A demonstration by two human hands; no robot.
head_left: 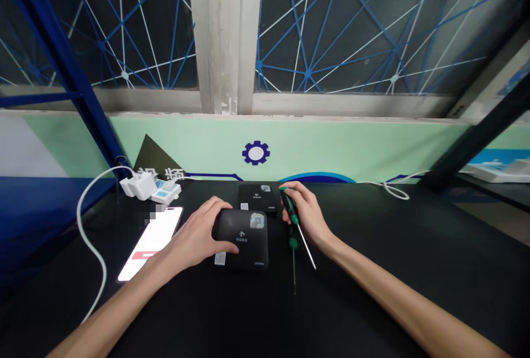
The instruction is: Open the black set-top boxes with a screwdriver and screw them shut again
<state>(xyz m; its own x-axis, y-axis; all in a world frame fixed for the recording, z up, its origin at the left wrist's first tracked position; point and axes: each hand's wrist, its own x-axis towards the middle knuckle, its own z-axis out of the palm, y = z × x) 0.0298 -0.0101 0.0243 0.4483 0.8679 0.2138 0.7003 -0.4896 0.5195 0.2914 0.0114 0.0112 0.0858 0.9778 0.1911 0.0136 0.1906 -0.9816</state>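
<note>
My left hand (207,236) grips the left side of a black set-top box (248,247), its thumb across the top and its fingers at the rear corner. The box has a silvery sticker and a small white code label. My right hand (308,211) is closed round the green-and-black handle of a screwdriver (295,215), whose shaft slants down to the right. Beside it a second screwdriver (293,245) points toward me, its handle partly hidden by the hand. Just behind the first box lies another black box (256,196) with similar labels.
A phone with a bright screen (155,242) lies on the black table (256,319) by my left forearm. Behind it are a white charger (139,185) and a power strip (165,192), with a white cable (80,225) looping left. A pale green wall (207,145) borders the table's back.
</note>
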